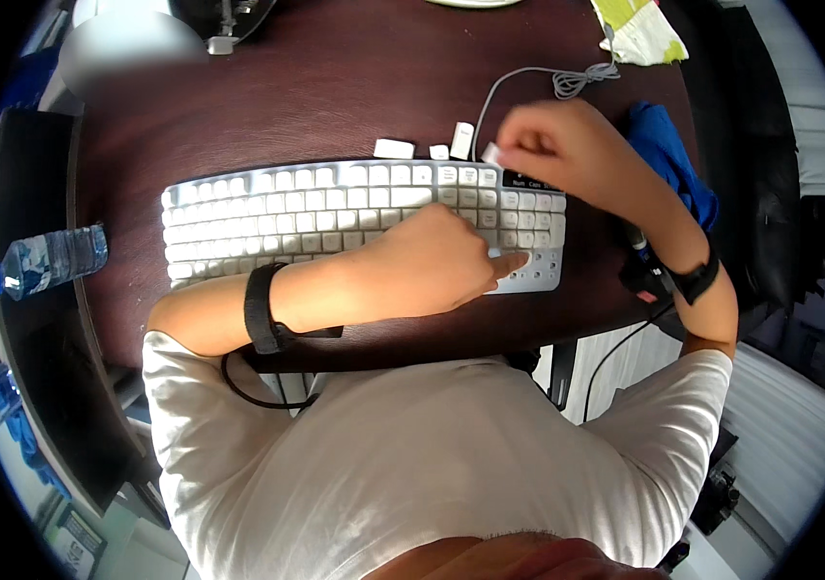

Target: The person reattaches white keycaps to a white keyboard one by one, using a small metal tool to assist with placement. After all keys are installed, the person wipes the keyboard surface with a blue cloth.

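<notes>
Keyboard (306, 201), white and wide, lies right in front of you along the near edge of the dark red-brown table (335, 87), sunlight pouring over its left and middle keys! And across it comes your left hand (432, 259), curled over the right part of the keys, one digit stretched out towards the lower rows of the number pad (540, 271), where small sockets show among the white caps; whether that hand has hold of anything, I can't tell from this angle. Up beyond the far right corner of the keyboard, it's your right hand (552, 145), blurred, fingers bent in towards the thumb, and there at the fingertips a small white keycap (492, 154)! Gripped or merely touched, I can't call it.

Just beyond the keyboard's far edge you've got more loose caps: a long one (394, 149) lying flat, a small one (439, 152), and a tall one (463, 140) next to the grey cable (487, 106), which runs to a bundle near the table's far right corner. Blue cloth (659, 145) sits at the right edge, and over by the left edge, a clear bottle (55, 261) with its blue cap!
</notes>
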Demonstrator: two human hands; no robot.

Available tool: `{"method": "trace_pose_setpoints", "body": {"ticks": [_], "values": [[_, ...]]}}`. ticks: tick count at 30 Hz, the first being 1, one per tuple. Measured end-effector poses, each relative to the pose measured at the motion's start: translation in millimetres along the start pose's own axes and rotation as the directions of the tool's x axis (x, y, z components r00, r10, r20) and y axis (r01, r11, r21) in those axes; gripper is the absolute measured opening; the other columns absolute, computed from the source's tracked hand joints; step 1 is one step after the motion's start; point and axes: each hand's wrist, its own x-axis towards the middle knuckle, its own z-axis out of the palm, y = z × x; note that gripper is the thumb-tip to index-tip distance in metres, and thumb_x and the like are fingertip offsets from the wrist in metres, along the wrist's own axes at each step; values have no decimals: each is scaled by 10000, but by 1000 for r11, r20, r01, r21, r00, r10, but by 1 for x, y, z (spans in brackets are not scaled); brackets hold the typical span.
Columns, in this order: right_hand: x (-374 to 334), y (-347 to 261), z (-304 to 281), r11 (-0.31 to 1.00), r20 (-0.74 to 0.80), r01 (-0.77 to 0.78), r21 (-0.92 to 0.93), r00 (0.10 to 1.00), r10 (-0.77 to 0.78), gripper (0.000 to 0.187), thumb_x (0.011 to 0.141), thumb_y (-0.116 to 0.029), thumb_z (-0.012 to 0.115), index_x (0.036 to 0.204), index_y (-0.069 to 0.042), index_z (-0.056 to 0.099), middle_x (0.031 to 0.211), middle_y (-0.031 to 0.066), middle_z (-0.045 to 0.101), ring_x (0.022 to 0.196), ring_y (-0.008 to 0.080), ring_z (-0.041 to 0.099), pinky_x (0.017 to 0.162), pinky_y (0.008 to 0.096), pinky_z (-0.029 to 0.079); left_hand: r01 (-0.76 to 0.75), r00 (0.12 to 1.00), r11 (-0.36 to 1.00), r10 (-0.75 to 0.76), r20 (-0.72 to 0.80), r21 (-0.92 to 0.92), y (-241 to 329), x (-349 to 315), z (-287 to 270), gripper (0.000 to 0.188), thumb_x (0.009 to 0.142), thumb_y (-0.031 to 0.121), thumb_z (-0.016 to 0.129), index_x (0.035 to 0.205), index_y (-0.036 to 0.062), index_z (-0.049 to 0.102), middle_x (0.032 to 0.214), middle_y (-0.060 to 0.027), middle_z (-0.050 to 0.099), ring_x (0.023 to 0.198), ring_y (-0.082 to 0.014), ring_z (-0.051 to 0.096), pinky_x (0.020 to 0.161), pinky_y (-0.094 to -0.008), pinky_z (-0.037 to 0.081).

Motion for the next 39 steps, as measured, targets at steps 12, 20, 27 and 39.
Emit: {"method": "trace_pose_setpoints", "body": {"ticks": [12, 20, 27, 39], "values": [[-103, 10, 45, 993, 6, -31, -113, 999, 32, 105, 879, -140, 693, 892, -60, 627, 820, 94, 646, 697, 277, 644, 617, 370, 491, -6, 997, 1000, 8, 81, -18, 3, 7, -9, 477, 941, 288, 601, 1393, 138, 572, 594, -35, 554, 531, -212, 574, 485, -357, 443], [-105, 7, 48, 919, 29, 116, -378, 993, -114, 80, 847, -79, 647, 864, -24, 592, 827, 100, 625, 699, 261, 654, 600, 353, 500, 2, 991, 998, -10, 135, 56, 10, 12, -8, 517, 943, 323, 605, 1435, 178, 539, 600, -42, 548, 540, -205, 565, 486, -345, 448], [-100, 10, 44, 904, 80, 122, -410, 992, -97, 84, 820, -76, 653, 860, -21, 604, 774, 101, 637, 700, 272, 665, 613, 368, 513, 2, 983, 997, -16, 181, 78, 17, 21, -10, 494, 951, 311, 596, 1430, 195, 551, 552, -37, 513, 508, -203, 555, 472, -351, 441], [-76, 29, 33, 988, 151, 108, -107, 984, -91, 147, 807, -133, 688, 730, -69, 581, 659, 94, 615, 663, 312, 627, 598, 404, 475, 49, 981, 999, -43, 187, -24, 11, 25, -14, 521, 927, 278, 619, 1438, 212, 543, 587, -32, 549, 521, -212, 563, 491, -364, 463]]}}
